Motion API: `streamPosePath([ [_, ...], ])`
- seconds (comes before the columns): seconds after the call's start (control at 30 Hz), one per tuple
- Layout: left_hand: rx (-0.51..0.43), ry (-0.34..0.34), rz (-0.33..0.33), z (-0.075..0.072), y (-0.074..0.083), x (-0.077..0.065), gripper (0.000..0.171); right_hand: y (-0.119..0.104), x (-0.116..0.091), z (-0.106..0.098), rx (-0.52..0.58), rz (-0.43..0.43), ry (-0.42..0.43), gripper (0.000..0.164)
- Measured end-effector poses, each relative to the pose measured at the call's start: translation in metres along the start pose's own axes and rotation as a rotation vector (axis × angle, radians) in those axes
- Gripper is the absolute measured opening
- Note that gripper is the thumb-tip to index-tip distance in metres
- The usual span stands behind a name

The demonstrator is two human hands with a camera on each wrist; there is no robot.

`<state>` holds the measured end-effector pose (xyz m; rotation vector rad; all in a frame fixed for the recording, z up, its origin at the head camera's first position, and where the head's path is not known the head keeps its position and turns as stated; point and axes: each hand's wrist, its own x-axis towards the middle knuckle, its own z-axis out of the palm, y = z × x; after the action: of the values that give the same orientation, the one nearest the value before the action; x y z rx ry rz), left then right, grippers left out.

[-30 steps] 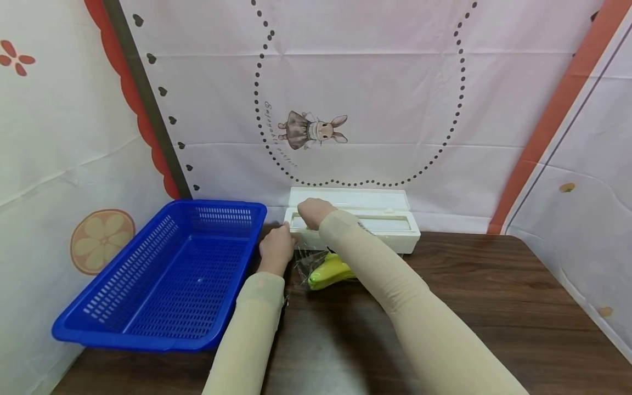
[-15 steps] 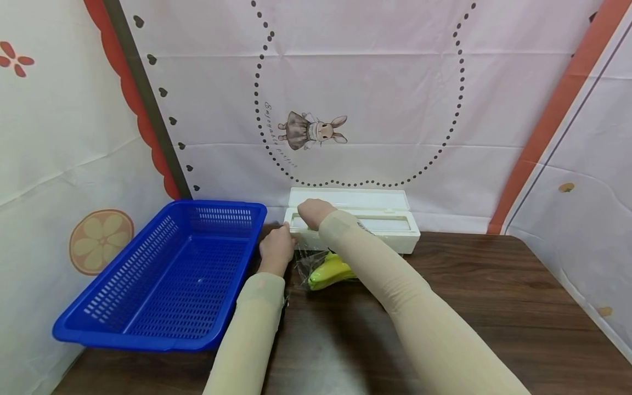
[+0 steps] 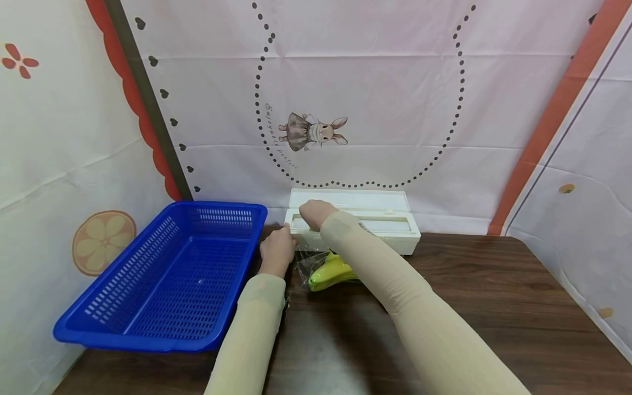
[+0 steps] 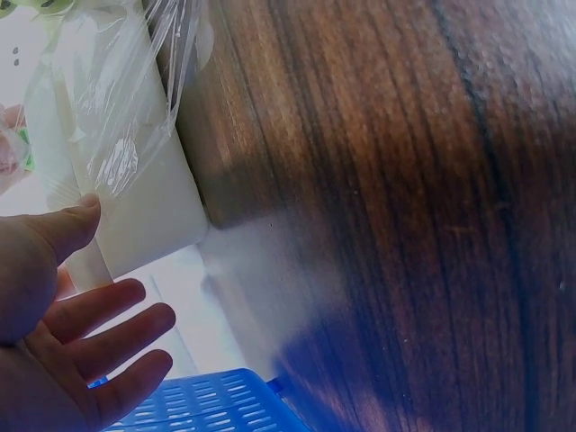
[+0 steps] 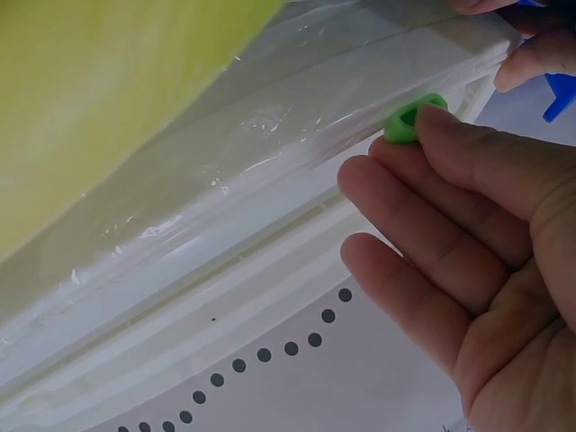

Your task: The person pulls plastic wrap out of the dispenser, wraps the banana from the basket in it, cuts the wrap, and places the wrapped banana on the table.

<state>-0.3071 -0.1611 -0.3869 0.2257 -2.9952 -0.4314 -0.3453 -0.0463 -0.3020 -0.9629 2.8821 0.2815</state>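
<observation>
A white cling film dispenser (image 3: 390, 241) stands against the back cloth with its lid (image 3: 350, 198) raised. My left hand (image 3: 277, 249) pinches its left end; in the left wrist view the thumb lies on the edge and the other fingers are spread below. My right hand (image 3: 316, 213) is over the dispenser's left part. In the right wrist view it pinches a small green slide cutter (image 5: 394, 132) between thumb and fingers. Clear film (image 4: 126, 117) hangs over the dispenser's front. In front lies a yellow-green banana (image 3: 328, 274) among film, partly hidden by my right forearm.
A blue perforated basket (image 3: 182, 285) stands on the left, close beside my left arm. Brown wooden table (image 3: 498, 296) extends to the right. Printed cloth (image 3: 390, 109) hangs at the back and sides.
</observation>
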Motion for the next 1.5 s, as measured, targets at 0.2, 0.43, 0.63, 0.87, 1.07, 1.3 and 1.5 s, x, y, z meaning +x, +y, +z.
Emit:
streamPosePath([
  [0.2,0.001,0.007,-0.003,0.0007,0.0000,-0.0003,0.053,0.0009,-0.0007,-0.0002,-0.006,-0.005,0.010,0.014],
  [0.43,0.006,0.007,-0.005,0.0009,-0.0003,-0.0004,0.054,0.0017,-0.0030,-0.0013,-0.018,-0.016,0.009,0.014],
  [0.63,0.012,-0.004,-0.014,0.0005,0.0000,-0.0007,0.053,0.0021,-0.0050,-0.0007,-0.020,-0.015,0.012,0.013],
  [0.87,0.011,-0.011,-0.013,-0.0007,0.0012,-0.0012,0.056,0.0028,-0.0046,0.0003,-0.025,-0.014,0.009,0.013],
  [1.07,0.015,-0.005,-0.009,-0.0014,0.0014,-0.0017,0.056,0.0031,-0.0045,0.0003,-0.025,-0.004,0.005,0.013],
  [1.3,0.013,0.000,-0.007,-0.0021,0.0011,-0.0030,0.056,0.0042,-0.0032,0.0016,-0.031,-0.008,0.010,0.014],
  [1.5,0.010,-0.005,-0.003,-0.0021,0.0011,-0.0030,0.056,0.0078,0.0028,0.0048,-0.041,-0.003,-0.009,0.013],
])
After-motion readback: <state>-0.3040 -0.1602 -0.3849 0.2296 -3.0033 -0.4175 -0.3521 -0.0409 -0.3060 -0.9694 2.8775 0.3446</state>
